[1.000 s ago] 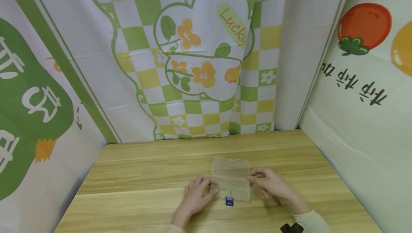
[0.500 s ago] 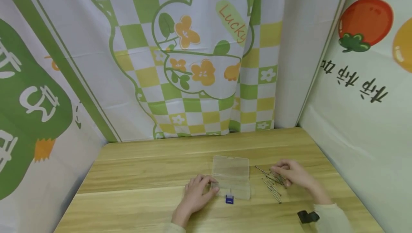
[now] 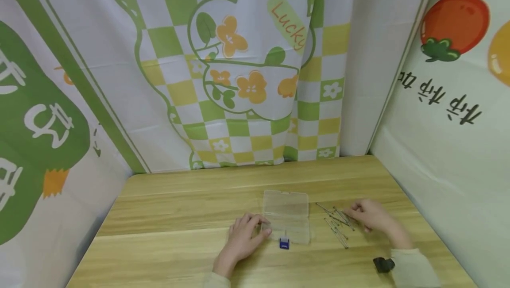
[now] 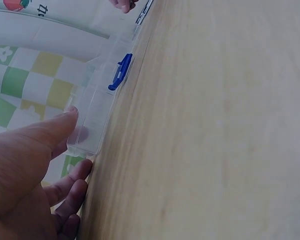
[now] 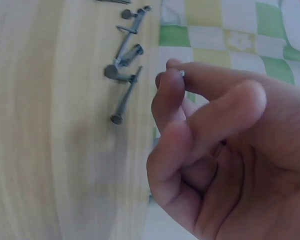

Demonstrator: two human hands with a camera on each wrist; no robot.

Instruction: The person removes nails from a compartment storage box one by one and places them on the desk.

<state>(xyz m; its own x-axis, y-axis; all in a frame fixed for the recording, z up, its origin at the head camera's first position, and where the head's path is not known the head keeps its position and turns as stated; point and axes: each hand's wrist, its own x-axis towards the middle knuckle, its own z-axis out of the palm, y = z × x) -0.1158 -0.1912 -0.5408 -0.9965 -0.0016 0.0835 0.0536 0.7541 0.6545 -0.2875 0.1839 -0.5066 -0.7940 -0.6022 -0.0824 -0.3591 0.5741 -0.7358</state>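
A clear plastic box with a blue latch lies open on the table, its lid folded back. My left hand holds the box by its left end. In the left wrist view, thumb and index finger pinch the box's wall, while the other fingers are loosely bent beside it. Several metal nails lie loose to the right of the box. At their right edge is my right hand, fingers curled. A tiny shiny bit of a nail shows between its fingertips; the fingers hide the rest.
The wooden table runs back to a checked curtain. Printed cloth walls stand at both sides. A black wrist device sits by the right sleeve.
My right hand has moved from the box's right edge to the right, over the nails and then to their far right side, uncovering them. The left hand stays on the box.
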